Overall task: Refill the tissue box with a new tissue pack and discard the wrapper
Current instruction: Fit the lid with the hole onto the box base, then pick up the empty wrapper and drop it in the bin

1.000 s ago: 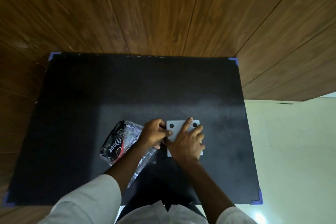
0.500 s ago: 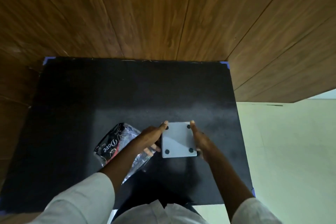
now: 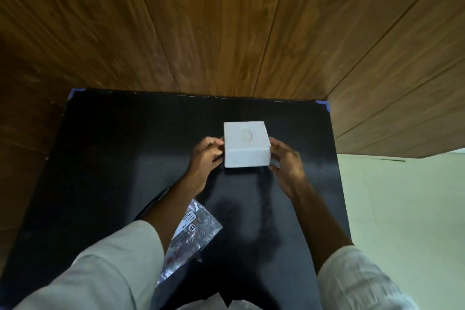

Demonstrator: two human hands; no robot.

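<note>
A white square tissue box (image 3: 245, 145) stands upright on the black table (image 3: 113, 158), its top face with an oval opening turned up. My left hand (image 3: 206, 158) grips its left side and my right hand (image 3: 286, 166) holds its right side. The crinkled clear plastic wrapper (image 3: 193, 231), printed with a label, lies on the table nearer to me, partly hidden under my left forearm and sleeve.
A wooden panel wall (image 3: 226, 27) rises right behind the table's far edge. Pale floor (image 3: 402, 209) shows to the right of the table. Blue tape marks the table's far corners (image 3: 325, 106).
The box showed its underside with black feet before; it now sits top side up, farther from me. Both hands moved with it. The wrapper lies closer to me in the view.
</note>
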